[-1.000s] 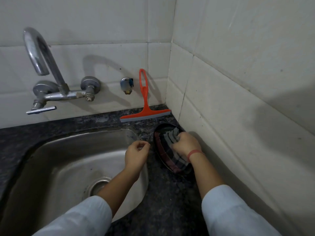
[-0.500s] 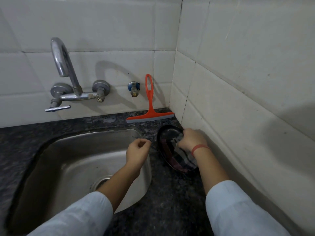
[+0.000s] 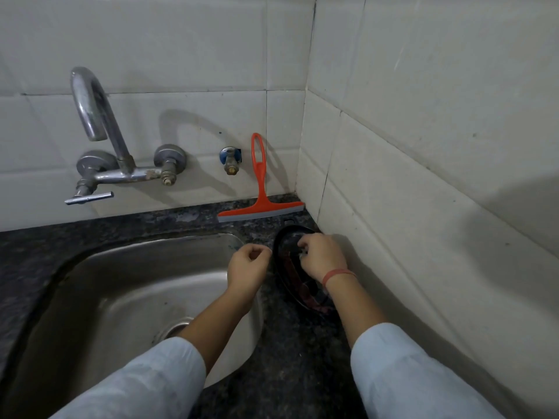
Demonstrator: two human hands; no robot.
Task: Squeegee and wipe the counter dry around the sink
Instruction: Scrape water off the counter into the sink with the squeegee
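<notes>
An orange squeegee (image 3: pixel 260 204) leans upright against the back wall tiles, its blade resting on the dark granite counter (image 3: pixel 296 358) in the corner. A black oval dish (image 3: pixel 279 238) lies on the counter between the steel sink (image 3: pixel 121 282) and the right wall. Inside it lies a dark red striped cloth (image 3: pixel 306 293). My right hand (image 3: pixel 322 257) is over the far part of the dish, its curled fingers pinching the cloth. Over the sink's right rim, my left hand (image 3: pixel 246 267) hovers with curled fingers and holds nothing.
A curved steel tap (image 3: pixel 99 125) with a lever juts from the back wall above the sink. A small valve (image 3: pixel 230 160) sticks out left of the squeegee handle. The tiled side wall runs close along the right of the dish.
My right hand has shifted toward the far end of the dish, and the cloth lies flatter and shows less. The left hand has stayed by the sink rim.
</notes>
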